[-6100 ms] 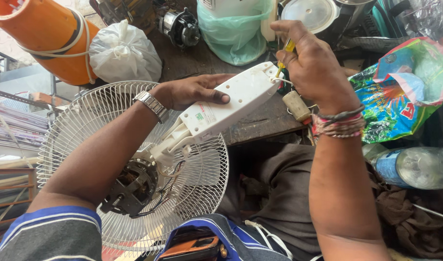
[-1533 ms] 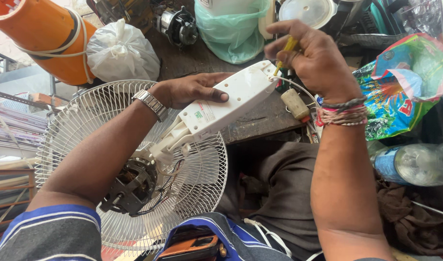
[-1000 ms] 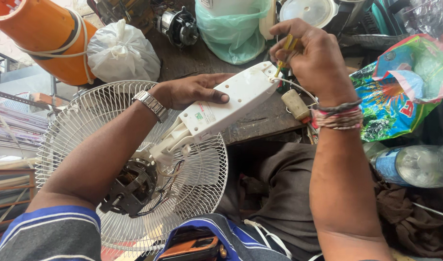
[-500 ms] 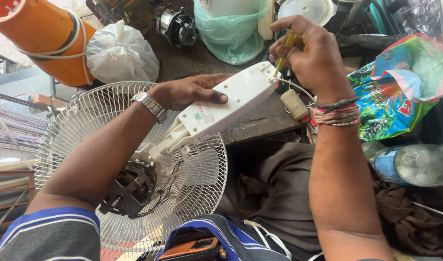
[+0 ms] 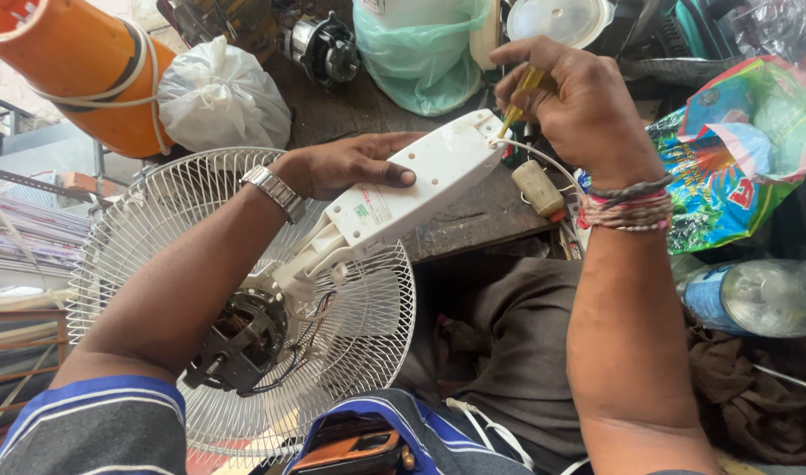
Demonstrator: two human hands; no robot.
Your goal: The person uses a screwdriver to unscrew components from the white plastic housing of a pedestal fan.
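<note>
A white fan lies across my lap, its wire grille (image 5: 139, 229) at the left and its bare motor (image 5: 240, 339) showing behind it. My left hand (image 5: 346, 165), with a metal watch on the wrist, grips the fan's white flat base (image 5: 420, 180) from the far side and holds it tilted. My right hand (image 5: 579, 105) is closed around a yellow-handled screwdriver (image 5: 519, 98), whose tip meets the base's far end. A white cord (image 5: 543, 163) leaves that end.
On the wooden bench (image 5: 473, 220) stand an orange pipe (image 5: 60, 70), a tied white bag (image 5: 222, 97), a green plastic bag (image 5: 425, 53), a small motor (image 5: 324, 48) and a cream capacitor (image 5: 539, 186). A colourful packet (image 5: 737, 158) and a plastic bottle (image 5: 754, 295) lie at the right.
My right hand has shifted slightly around the screwdriver at the base's end, as if turning it. My left hand and the fan stay where they were.
</note>
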